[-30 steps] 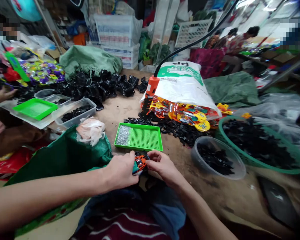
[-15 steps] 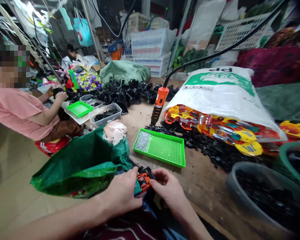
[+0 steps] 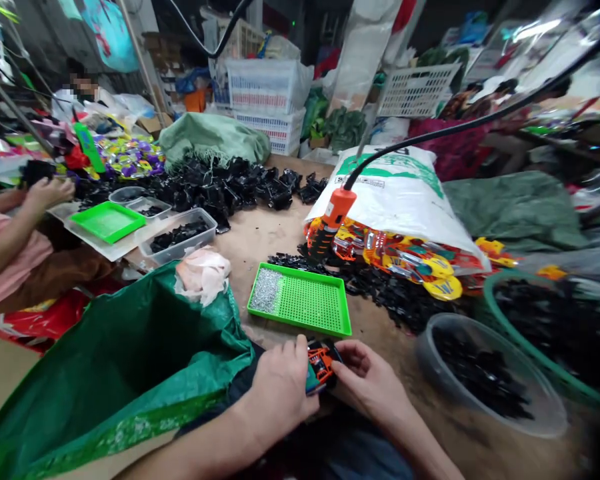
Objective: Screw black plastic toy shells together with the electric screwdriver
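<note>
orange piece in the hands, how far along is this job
Partway, it seems. Done: black pieces fill the bowl and basket. In hand: the orange piece, held by the left hand and right hand. Left: the colored pieces spilling from the sack, and perhaps the loose black heap.

Tray: a green tray point(image 3: 305, 301) on the table point(image 3: 260, 243), small silver bits point(image 3: 265, 291) heaped at one end

Tool: an orange electric screwdriver point(image 3: 333, 223) at the mouth of a white sack point(image 3: 395, 190), its black cord point(image 3: 430, 143) rising to the right

Spill: yellow-and-orange plastic parts point(image 3: 405, 263) sliding from the sack

Black parts: heaped along the table point(image 3: 220, 187) - more in a clear bowl point(image 3: 545, 400), a green-rimmed basket point(image 3: 525, 340) and a clear tub point(image 3: 180, 253)

Near side: a green woven bag point(image 3: 115, 360), pink cloth point(image 3: 203, 273) at its edge

Far left: a person in a pink top point(image 3: 10, 240), one hand point(image 3: 47, 193) by a black clump - white crates point(image 3: 265, 93) stacked behind the table
</note>
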### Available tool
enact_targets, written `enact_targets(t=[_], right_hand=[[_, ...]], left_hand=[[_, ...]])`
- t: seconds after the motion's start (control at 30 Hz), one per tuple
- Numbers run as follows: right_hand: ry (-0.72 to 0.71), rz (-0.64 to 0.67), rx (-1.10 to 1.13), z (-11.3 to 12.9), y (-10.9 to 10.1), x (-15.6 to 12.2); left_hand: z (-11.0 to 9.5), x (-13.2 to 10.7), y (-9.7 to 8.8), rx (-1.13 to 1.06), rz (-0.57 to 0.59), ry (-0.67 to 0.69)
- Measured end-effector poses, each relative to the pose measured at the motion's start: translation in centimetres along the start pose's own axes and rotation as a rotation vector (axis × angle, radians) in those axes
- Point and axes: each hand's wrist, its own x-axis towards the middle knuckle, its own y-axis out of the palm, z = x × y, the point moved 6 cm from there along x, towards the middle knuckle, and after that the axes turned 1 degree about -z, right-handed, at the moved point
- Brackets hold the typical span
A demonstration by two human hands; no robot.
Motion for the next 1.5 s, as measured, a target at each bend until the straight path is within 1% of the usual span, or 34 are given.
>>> enact_targets(t=[0.07,0.1,0.13,0.2,0.27,0.33,0.37,0.43,0.47,0.53,0.6,0.67,0.7,0.77,0.83,0.93,1.0,1.1,1.2,1.37,1.5], right_hand=[[-0.013,0.035,-0.079,0.8,-0.3,-0.1],[-0.018,0.028,-0.130,1.4,-0.7,0.0],[-0.026,-0.003,-0.183,2.3,-1.3,0.2],[-0.079,-0.128,-0.270,4.9,-2.7,1.4],[-0.207,-0.291,-0.317,8.2,-3.9,3.5],[-0.445,-0.430,-0.271,11.7,-4.5,6.2],[-0.538,-0.440,-0.240,13.1,-4.4,7.9],[-0.644,-0.356,-0.175,15.0,-3.3,11.4],[-0.661,-0.300,-0.146,15.6,-2.6,13.1],[-0.663,-0.267,-0.090,16.2,-1.3,15.5],[-0.648,-0.324,-0.083,16.6,-0.2,16.5],[-0.669,-0.389,-0.082,17.0,0.9,16.3],[-0.699,-0.398,-0.058,17.2,1.5,16.0],[-0.762,-0.360,0.038,17.5,2.8,15.3],[-0.775,-0.291,0.151,17.4,4.0,15.0],[-0.695,-0.199,0.270,16.2,5.6,15.5],[-0.636,-0.189,0.312,15.0,6.3,16.1],[-0.579,-0.248,0.347,13.3,7.0,16.7],[-0.560,-0.288,0.389,12.3,7.5,17.2],[-0.563,-0.269,0.429,11.8,8.2,17.7],[-0.575,-0.242,0.446,11.8,8.5,17.8]], left_hand=[[0.6,-0.2,0.1,-0.001,0.013,-0.054],[1.0,-0.3,0.1,-0.002,0.020,-0.076],[1.3,-0.5,0.0,-0.006,0.026,-0.092],[1.9,-0.7,-0.1,-0.025,0.034,-0.111],[2.4,-0.7,-0.2,-0.048,0.055,-0.117],[2.7,-0.6,-0.1,-0.061,0.086,-0.119],[2.7,-0.6,0.0,-0.064,0.098,-0.116],[2.8,-0.4,0.2,-0.071,0.101,-0.116],[2.8,-0.4,0.3,-0.075,0.095,-0.120],[3.0,-0.4,0.5,-0.081,0.081,-0.132],[3.2,-0.5,0.7,-0.085,0.079,-0.152],[3.5,-0.7,0.7,-0.089,0.098,-0.166],[3.6,-0.8,0.7,-0.092,0.112,-0.171],[4.0,-0.9,0.5,-0.093,0.144,-0.185],[4.3,-0.8,0.5,-0.090,0.173,-0.195],[4.5,-0.6,0.9,-0.080,0.206,-0.203],[4.5,-0.4,1.3,-0.077,0.209,-0.202],[4.4,-0.2,1.7,-0.077,0.190,-0.197],[4.3,-0.2,1.8,-0.066,0.169,-0.186],[4.1,-0.1,1.9,-0.055,0.154,-0.172],[4.2,0.2,1.6,-0.061,0.176,-0.171]])
